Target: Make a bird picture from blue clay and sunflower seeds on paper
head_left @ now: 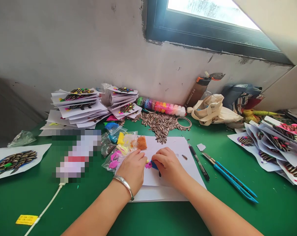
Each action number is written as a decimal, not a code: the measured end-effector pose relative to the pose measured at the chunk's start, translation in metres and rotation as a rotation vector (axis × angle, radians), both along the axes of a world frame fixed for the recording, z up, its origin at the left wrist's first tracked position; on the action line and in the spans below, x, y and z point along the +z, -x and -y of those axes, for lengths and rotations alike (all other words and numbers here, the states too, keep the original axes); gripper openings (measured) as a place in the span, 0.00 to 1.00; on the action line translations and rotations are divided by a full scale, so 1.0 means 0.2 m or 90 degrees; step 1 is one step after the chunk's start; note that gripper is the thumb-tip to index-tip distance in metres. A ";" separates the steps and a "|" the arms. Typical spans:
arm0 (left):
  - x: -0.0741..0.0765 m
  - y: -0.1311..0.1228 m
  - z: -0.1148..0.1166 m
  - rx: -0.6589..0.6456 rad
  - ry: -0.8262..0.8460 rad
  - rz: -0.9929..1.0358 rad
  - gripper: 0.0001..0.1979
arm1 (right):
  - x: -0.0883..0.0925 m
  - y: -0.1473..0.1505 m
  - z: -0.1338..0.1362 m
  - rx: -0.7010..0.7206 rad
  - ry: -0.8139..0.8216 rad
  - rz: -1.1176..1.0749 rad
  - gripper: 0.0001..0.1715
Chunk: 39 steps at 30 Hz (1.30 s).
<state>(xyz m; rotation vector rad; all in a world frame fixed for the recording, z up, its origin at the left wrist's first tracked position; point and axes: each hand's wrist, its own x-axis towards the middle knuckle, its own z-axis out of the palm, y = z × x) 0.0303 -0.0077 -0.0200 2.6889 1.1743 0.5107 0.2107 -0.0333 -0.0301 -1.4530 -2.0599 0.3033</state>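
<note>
Fingers of the right hand [169, 165] are bunching together over a small blue patch [154, 166] on the white paper [148, 191]; from where I'm standing, their tips are hidden, so I cannot tell whether they are gripping anything. Beside that patch, a pink piece [148, 165] is lying between the two hands. The left hand [133, 167], wearing a silver bangle [125, 185], is resting at the paper's left side with its fingers together, its grip also hidden from me. Plastic bags of pink [114, 160] and yellow clay are sitting just beyond it, near an orange-brown lump [141, 143]. Striped seeds [160, 126] are spreading behind the paper, and a single seed [184, 157] is lying on it. To the right, a pen [198, 162] and blue tweezers [236, 182] are lying on the green table [158, 218].
</note>
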 end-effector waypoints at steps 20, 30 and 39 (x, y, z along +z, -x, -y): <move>0.00 0.00 -0.01 0.000 -0.004 -0.009 0.21 | 0.03 -0.06 0.02 -0.054 -0.002 -0.008 0.08; 0.05 -0.01 0.03 0.014 -0.011 -0.020 0.24 | 0.05 -0.15 -0.03 -0.092 -0.029 0.012 0.10; 0.03 0.01 -0.01 0.021 0.043 -0.048 0.22 | 0.11 -0.12 -0.32 -0.119 -0.026 0.326 0.13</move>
